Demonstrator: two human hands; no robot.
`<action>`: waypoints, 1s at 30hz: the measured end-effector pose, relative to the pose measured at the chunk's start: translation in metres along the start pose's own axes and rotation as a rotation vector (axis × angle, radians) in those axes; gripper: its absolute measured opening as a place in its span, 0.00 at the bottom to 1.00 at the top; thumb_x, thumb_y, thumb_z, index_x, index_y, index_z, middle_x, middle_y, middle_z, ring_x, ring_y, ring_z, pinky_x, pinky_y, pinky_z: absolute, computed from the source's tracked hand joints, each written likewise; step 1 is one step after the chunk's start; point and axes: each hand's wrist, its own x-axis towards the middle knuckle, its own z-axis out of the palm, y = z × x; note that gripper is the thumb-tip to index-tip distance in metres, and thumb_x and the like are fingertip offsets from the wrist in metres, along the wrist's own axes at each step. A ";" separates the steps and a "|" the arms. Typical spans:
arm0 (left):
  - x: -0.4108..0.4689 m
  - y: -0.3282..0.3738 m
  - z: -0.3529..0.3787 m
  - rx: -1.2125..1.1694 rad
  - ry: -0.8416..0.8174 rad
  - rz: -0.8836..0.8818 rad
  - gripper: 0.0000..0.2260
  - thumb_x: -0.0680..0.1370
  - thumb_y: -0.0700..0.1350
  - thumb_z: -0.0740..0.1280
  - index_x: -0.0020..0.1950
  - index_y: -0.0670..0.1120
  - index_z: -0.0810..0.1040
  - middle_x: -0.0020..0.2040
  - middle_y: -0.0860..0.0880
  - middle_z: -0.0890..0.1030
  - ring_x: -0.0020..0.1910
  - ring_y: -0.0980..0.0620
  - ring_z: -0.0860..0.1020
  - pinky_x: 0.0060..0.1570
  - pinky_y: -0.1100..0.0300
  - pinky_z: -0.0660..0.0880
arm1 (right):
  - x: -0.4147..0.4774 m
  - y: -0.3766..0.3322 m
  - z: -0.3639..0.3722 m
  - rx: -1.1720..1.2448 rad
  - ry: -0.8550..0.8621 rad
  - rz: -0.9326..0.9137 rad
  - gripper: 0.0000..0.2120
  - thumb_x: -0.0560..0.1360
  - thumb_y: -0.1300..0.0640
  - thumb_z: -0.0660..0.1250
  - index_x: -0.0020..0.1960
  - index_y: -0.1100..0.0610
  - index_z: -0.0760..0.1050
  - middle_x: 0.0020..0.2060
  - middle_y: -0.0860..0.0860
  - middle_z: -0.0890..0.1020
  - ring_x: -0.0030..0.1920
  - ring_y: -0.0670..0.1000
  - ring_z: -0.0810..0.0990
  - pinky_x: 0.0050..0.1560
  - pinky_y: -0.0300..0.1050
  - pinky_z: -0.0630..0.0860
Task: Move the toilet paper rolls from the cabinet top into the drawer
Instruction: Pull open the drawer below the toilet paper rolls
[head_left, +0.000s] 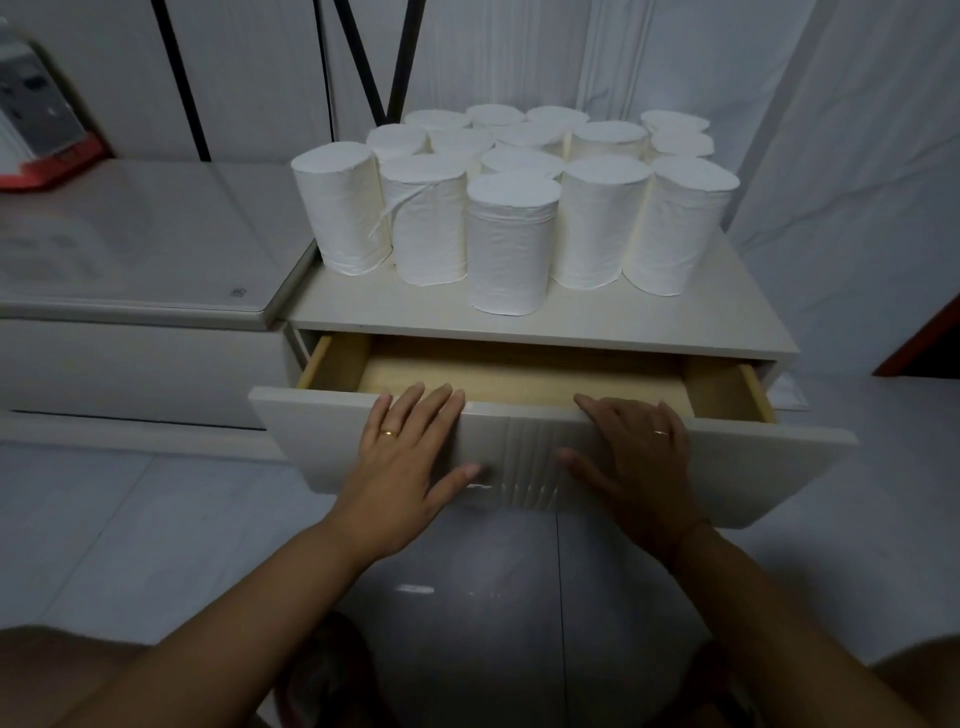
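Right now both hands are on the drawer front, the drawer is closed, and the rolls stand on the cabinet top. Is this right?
One thing is wrong: the head view shows the drawer partly open, its wooden inside visible. The left hand and right hand are on its front, and the rolls stand on the cabinet top.

Gold rings (388, 432): L hand (402, 467), R hand (639, 462)

The toilet paper rolls (506, 244) were plain white and the cabinet top (363, 312) was cream. The drawer front (727, 457) was pale grey-white, with fine vertical ribs in its middle; the drawer inside (519, 374) was light yellow wood. The box (52, 161) was red.
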 end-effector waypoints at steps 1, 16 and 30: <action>-0.004 0.000 -0.001 -0.002 -0.012 0.001 0.33 0.77 0.68 0.43 0.78 0.53 0.49 0.79 0.53 0.53 0.77 0.53 0.45 0.75 0.53 0.35 | -0.004 -0.002 -0.001 0.003 -0.004 -0.001 0.40 0.71 0.28 0.41 0.68 0.54 0.69 0.60 0.53 0.76 0.63 0.55 0.71 0.71 0.57 0.53; -0.055 0.030 -0.024 0.003 -0.125 -0.042 0.36 0.74 0.70 0.38 0.78 0.55 0.47 0.79 0.55 0.51 0.77 0.56 0.43 0.73 0.54 0.32 | -0.068 -0.024 -0.019 0.033 -0.080 0.021 0.35 0.72 0.33 0.44 0.72 0.51 0.63 0.67 0.50 0.71 0.69 0.51 0.64 0.73 0.51 0.44; -0.097 0.046 -0.038 -0.046 -0.153 -0.037 0.36 0.74 0.71 0.40 0.77 0.55 0.52 0.77 0.55 0.59 0.76 0.56 0.50 0.73 0.56 0.35 | -0.111 -0.042 -0.036 -0.012 -0.210 0.045 0.37 0.69 0.31 0.48 0.74 0.45 0.54 0.71 0.45 0.61 0.72 0.47 0.55 0.72 0.45 0.35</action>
